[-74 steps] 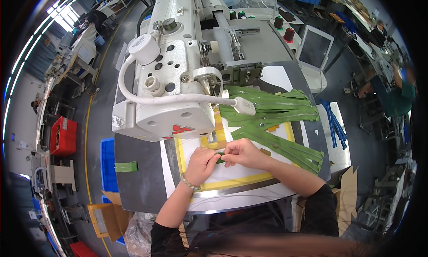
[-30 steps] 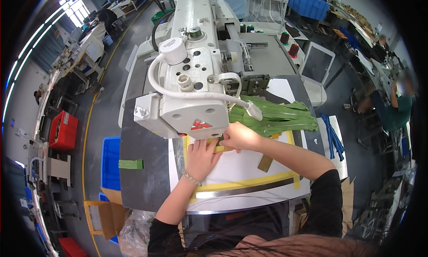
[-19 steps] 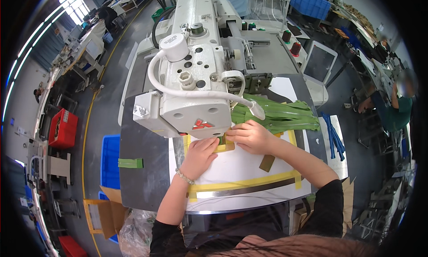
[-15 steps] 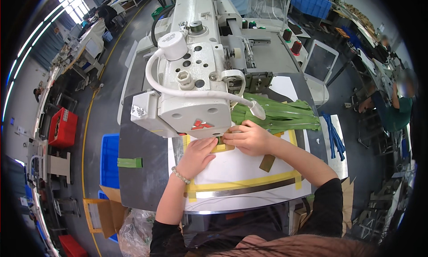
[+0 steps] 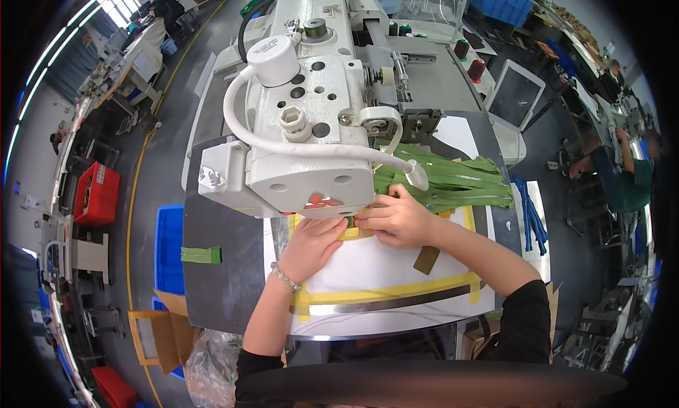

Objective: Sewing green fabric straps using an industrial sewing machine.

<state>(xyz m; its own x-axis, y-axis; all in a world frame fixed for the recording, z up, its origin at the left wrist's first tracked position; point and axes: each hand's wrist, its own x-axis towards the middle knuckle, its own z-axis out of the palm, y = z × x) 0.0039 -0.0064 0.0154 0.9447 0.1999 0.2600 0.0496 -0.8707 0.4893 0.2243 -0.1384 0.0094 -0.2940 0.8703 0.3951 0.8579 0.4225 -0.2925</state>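
Observation:
Under the head of a white industrial sewing machine (image 5: 311, 178), both my hands work at a small yellow-edged frame (image 5: 351, 234) on a white sheet (image 5: 375, 266). A small piece of green strip (image 5: 351, 222) shows between my fingertips. My left hand (image 5: 309, 249) lies with its fingers stretched and pressed down on the left of the frame. From the right, my right hand (image 5: 401, 220) curls its fingers and pinches at the green strip, hiding part of it. A pile of long green strips (image 5: 453, 178) lies just beyond my right hand.
Yellow tape (image 5: 389, 289) borders the sheet. An olive-brown flat tab (image 5: 426, 260) lies near my right wrist. One short green strip (image 5: 201, 255) rests at the table's left, by a blue bin (image 5: 170, 249). Blue strips (image 5: 530, 217) and a screen (image 5: 518, 93) are on the right.
My view has shifted slightly. Both hands stay at the frame in nearly the same pose, with only slight finger movement.

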